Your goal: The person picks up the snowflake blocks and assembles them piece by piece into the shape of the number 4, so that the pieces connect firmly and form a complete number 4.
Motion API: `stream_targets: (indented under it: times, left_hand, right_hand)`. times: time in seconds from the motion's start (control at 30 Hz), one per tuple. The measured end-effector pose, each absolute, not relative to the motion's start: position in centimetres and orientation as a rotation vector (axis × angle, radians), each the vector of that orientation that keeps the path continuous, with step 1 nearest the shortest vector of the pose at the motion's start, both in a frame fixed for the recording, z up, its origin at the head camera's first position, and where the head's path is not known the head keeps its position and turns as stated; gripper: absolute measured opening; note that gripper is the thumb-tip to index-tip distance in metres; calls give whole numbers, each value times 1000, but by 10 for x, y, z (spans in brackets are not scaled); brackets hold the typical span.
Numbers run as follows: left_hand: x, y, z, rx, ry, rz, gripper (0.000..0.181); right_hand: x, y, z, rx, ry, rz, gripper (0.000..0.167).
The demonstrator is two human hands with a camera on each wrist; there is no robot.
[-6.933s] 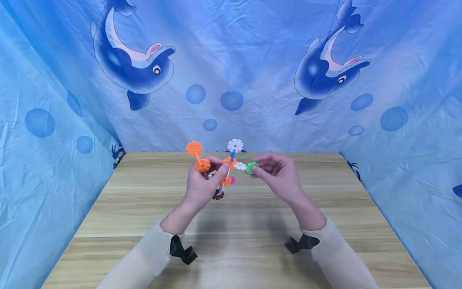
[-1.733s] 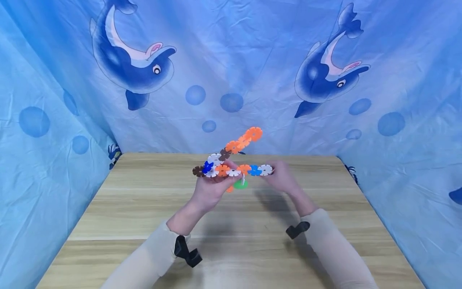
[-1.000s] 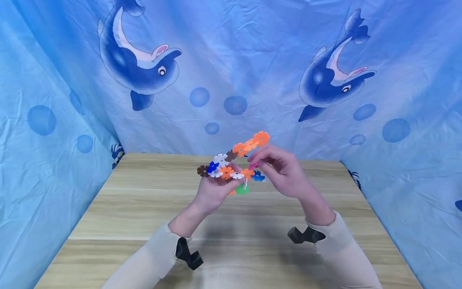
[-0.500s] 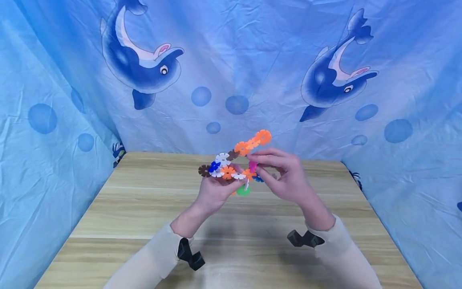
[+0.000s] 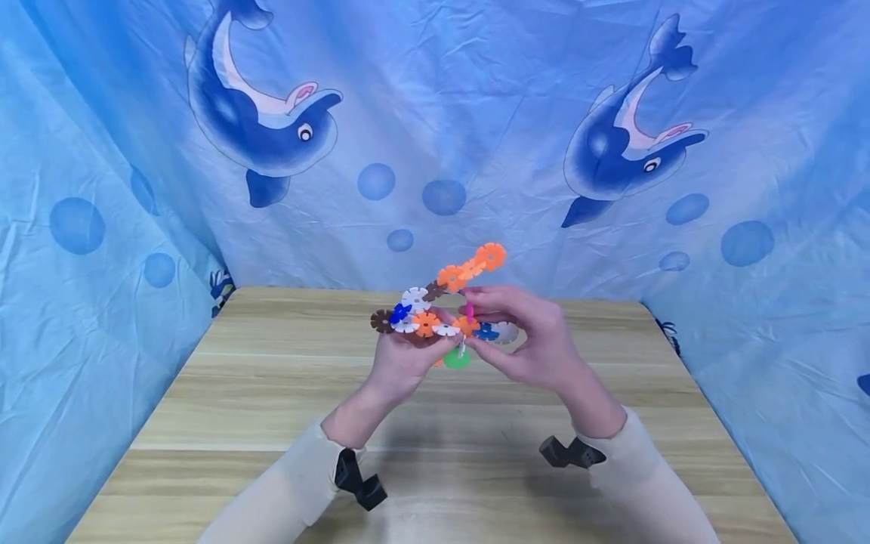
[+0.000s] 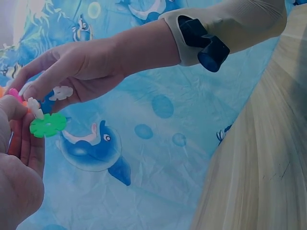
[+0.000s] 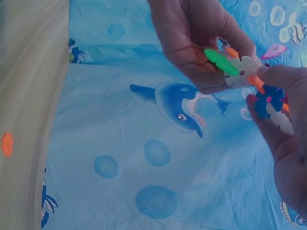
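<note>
Toothed plastic snowflake discs are joined into a branching build, held above the table. In the head view, my left hand [image 5: 404,366] grips its lower row near a white disc [image 5: 445,330]. An orange branch [image 5: 491,257] rises up and right, and a brown disc [image 5: 382,321] ends the row's left side. My right hand [image 5: 544,336] pinches a pink disc [image 5: 470,310], edge-on, against an orange disc [image 5: 466,326]; its thumb is below. A blue disc [image 5: 485,331] and a pale disc [image 5: 505,332] extend right. The green disc [image 6: 48,125] hangs beneath. Fingers hide parts of the build.
The wooden table [image 5: 435,483] spreads beneath both forearms. A blue cloth [image 5: 503,98] with printed dolphins stands behind and at both sides. Black mounts [image 5: 360,480] sit on the cuffs. In the right wrist view, an orange disc [image 7: 7,144] lies on the wood.
Earlier, my right hand held a green disc beside the build. The build has since turned; my right hand brought a pink disc to its orange disc, and now pinches there with its thumb lower.
</note>
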State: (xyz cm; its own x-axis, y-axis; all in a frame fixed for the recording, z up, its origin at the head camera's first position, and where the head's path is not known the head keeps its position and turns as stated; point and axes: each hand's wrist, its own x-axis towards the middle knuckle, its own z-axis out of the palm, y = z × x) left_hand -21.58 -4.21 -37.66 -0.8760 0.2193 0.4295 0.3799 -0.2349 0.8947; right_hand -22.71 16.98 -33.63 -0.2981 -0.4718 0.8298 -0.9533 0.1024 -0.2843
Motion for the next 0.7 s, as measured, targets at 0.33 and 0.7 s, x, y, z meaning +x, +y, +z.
stream_targets:
  times: [0.33, 0.7]
  left_hand:
    - [-216, -43, -375, -776, -1818, -2319, 36]
    - [-215, -45, -374, -731, -1883, -2331, 37]
  right_hand:
    - [-229, 173, -333, 1438, -1859, 1079, 45]
    - [-231, 175, -336, 1411, -1819, 944, 44]
